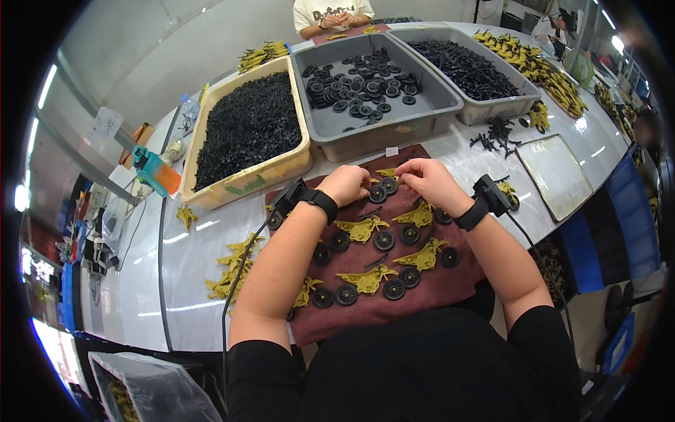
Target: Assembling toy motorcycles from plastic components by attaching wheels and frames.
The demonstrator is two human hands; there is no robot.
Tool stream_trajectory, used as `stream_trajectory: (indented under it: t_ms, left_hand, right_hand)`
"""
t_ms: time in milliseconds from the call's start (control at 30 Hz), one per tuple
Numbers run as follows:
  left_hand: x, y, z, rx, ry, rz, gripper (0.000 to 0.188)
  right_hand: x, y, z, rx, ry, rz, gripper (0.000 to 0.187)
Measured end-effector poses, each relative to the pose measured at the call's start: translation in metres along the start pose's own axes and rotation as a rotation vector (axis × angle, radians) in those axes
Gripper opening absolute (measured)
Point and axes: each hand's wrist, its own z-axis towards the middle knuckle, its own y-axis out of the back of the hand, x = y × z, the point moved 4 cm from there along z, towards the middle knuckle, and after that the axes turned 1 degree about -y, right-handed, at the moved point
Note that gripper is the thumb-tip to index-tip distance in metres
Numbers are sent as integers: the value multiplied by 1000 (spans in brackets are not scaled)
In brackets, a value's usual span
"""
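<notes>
At the far part of a dark red cloth (330, 320), my left hand (346, 184) is curled closed beside a black wheel (378, 193); what lies between its fingertips is hidden. My right hand (429, 181) is closed in a pinch at the end of a yellow toy motorbike body (386, 172), and I cannot make out what it grips. Another black wheel (389, 185) lies between the hands. Nearer me, rows of yellow motorbike bodies (362, 227) lie on the cloth with black wheels (384, 240) beside them and thin black parts (375, 261) above some.
Beyond the cloth stand a cream tub (307, 151) of small black parts, a grey tub (422, 121) of wheels and another grey tub (503, 107) of black parts. Yellow bodies (235, 271) are piled at left. A flat tray (555, 176) lies right. Another person (332, 17) works opposite.
</notes>
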Motion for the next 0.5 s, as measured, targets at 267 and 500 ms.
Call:
stream_trajectory:
  t_ms: [267,500]
  left_hand:
    - [6,7,5,83,45,-322,14]
    - [-16,33,-1,-55,66,-603,11]
  right_hand:
    - [-4,-7,-1,7,49,-57,20]
    - [5,-14,-1,-36,62,64,29]
